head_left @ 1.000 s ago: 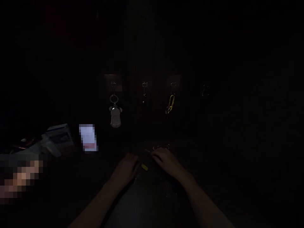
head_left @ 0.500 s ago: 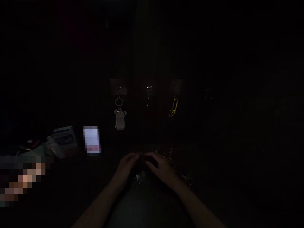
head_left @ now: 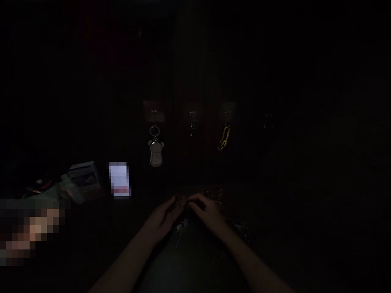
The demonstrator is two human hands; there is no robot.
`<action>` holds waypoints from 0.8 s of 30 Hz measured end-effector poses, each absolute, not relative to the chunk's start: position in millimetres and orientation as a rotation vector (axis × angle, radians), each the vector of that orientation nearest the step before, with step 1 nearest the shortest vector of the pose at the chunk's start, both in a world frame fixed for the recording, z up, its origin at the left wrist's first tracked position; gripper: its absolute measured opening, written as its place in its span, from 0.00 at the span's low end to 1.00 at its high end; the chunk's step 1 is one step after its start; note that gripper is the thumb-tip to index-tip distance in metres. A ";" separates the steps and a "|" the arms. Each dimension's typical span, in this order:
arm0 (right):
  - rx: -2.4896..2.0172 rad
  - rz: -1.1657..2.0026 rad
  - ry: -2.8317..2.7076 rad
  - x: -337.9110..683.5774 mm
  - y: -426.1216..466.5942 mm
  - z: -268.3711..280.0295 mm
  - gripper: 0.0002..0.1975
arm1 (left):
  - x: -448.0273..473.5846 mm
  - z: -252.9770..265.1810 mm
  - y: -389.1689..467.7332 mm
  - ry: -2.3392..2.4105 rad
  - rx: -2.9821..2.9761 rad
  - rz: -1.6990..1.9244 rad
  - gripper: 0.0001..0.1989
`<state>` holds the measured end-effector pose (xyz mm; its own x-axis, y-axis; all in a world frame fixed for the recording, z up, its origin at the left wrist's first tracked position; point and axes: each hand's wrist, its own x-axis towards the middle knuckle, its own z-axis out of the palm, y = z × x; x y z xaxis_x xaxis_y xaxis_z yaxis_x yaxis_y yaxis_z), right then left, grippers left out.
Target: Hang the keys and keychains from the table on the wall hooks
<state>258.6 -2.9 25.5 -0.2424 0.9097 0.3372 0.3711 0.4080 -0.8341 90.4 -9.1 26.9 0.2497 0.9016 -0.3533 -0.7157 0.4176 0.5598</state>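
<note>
My left hand (head_left: 165,217) is half turned up, fingers curled around a small slim thing (head_left: 181,201) too dark to name. My right hand (head_left: 207,211) meets it from the other side, thumb and forefinger pinched close to that thing; what they grip is hidden. Just below the hands lies a shiny metal bunch (head_left: 181,228), which looks like keys. Behind the right hand is a dim heap of small beaded or chain-like pieces (head_left: 217,196). More glinting metal bits (head_left: 242,231) lie right of the right wrist.
Hooks on the upright surface ahead hold a pale bear-shaped keychain (head_left: 156,154), a small dark item (head_left: 191,132) and a yellow braided loop (head_left: 225,137). Left stand a blurred lit screen (head_left: 119,179) and a box (head_left: 84,179). The room is very dark.
My left hand has rolled open a little, showing the slim thing at its fingers. The right hand has shifted slightly, its fingers closer together.
</note>
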 end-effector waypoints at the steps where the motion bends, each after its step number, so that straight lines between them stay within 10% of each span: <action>1: -1.106 0.780 -1.797 259.1 -2.4 25.3 0.08 | 90.6 28.4 -9.9 0.715 0.314 1.121 0.08; 24: -1.003 0.603 -1.810 258.9 1.1 22.5 0.04 | 98.6 17.8 -20.6 0.908 1.054 1.040 0.27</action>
<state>258.9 1.1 22.5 -0.2164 0.8396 0.4983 0.3729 0.5428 -0.7526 98.6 -20.6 17.8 0.2642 0.9600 -0.0924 -0.2210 0.1536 0.9631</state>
